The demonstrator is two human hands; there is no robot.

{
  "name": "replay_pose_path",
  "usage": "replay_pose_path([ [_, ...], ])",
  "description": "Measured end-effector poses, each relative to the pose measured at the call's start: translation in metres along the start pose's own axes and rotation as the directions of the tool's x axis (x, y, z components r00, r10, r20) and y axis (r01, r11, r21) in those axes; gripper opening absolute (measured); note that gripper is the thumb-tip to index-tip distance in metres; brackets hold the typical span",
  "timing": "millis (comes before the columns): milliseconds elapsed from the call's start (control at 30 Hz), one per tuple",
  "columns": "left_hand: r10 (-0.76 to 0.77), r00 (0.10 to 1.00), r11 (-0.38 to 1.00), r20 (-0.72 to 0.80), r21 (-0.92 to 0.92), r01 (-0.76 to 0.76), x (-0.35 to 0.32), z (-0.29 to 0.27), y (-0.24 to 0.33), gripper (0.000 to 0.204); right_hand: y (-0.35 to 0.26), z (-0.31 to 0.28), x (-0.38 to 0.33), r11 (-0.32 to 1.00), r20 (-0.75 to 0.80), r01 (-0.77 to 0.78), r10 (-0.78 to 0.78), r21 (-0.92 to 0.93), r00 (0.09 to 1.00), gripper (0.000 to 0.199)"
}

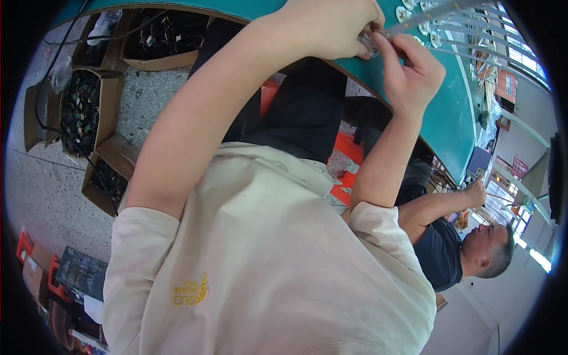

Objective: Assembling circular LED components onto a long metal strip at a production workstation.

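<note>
Both of my hands meet over the near edge of a green-topped table [457, 139]. My left hand [331, 26] is closed, its curled fingers at the end of a narrow pale strip [421, 18] dotted like an LED light bar. From the other side, my right hand [412, 74] pinches the same end between thumb and forefinger. A small clear or whitish piece [369, 44] shows between the fingertips; its kind is too small to make out. The far end of the strip reaches up to the right over the table.
Several round white parts [404, 13] and long strips [467, 28] lie on the table. Cardboard boxes [158, 62] of dark parts with cables stand on the floor at left. A co-worker [441, 248] sits at the right along the table. Under it is an orange-red stool [349, 148].
</note>
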State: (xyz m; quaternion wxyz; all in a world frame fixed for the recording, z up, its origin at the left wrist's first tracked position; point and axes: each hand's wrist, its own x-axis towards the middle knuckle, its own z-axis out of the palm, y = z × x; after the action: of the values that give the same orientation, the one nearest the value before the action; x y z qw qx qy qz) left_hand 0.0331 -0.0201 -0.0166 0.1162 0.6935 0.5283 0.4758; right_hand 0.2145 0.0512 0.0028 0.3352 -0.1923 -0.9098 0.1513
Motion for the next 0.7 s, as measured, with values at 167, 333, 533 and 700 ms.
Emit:
replay_pose_path([
  [167,-0.164,0.979,0.978,0.117,-0.112,0.178,0.002,-0.008,0.010,0.020,0.001,0.007,-0.017,0.993,-0.114,-0.119,0.119,0.007,0.986,0.009],
  [333,-0.158,0.977,0.983,0.140,-0.075,0.170,0.004,-0.010,0.010,0.021,0.003,0.016,-0.021,0.926,-0.267,-0.167,0.265,0.339,0.927,0.009],
  [533,-0.156,0.979,0.985,0.130,-0.057,0.164,0.003,-0.007,0.007,0.021,0.001,0.016,-0.020,0.933,-0.223,-0.223,0.290,0.283,0.931,0.009],
  [700,-0.187,0.967,0.975,0.176,-0.087,0.204,0.004,-0.014,0.012,0.020,0.007,0.017,-0.021,0.899,-0.243,-0.214,0.322,0.382,0.915,0.011],
])
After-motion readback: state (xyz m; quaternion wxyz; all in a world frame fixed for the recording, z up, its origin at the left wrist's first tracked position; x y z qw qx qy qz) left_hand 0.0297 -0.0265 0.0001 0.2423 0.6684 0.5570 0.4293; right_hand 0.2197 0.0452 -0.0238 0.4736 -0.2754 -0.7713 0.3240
